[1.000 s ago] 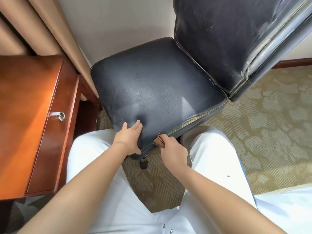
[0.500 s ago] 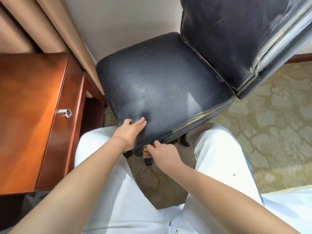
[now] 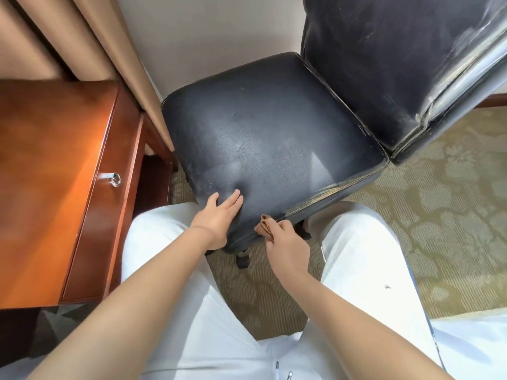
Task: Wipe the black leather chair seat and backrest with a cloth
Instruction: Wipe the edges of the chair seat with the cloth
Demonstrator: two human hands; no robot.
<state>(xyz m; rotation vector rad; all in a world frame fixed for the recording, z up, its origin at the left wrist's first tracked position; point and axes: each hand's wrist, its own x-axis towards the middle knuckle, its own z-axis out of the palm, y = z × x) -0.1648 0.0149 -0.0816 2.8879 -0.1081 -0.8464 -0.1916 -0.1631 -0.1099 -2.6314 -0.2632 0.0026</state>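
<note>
At six o'clock of the seat [image 3: 269, 138], the right hand [image 3: 285, 242], clutching the cloth [image 3: 264, 224], has slid left along the edge; the left hand [image 3: 219, 215] stays flat, steadying.

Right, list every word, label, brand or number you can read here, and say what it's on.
None: no readable text anywhere in the head view.
Chair seat and backrest: scuffs only, no label.
Cloth in the right hand: no tag visible.
Desk drawer: a metal knob, unmarked.
</note>
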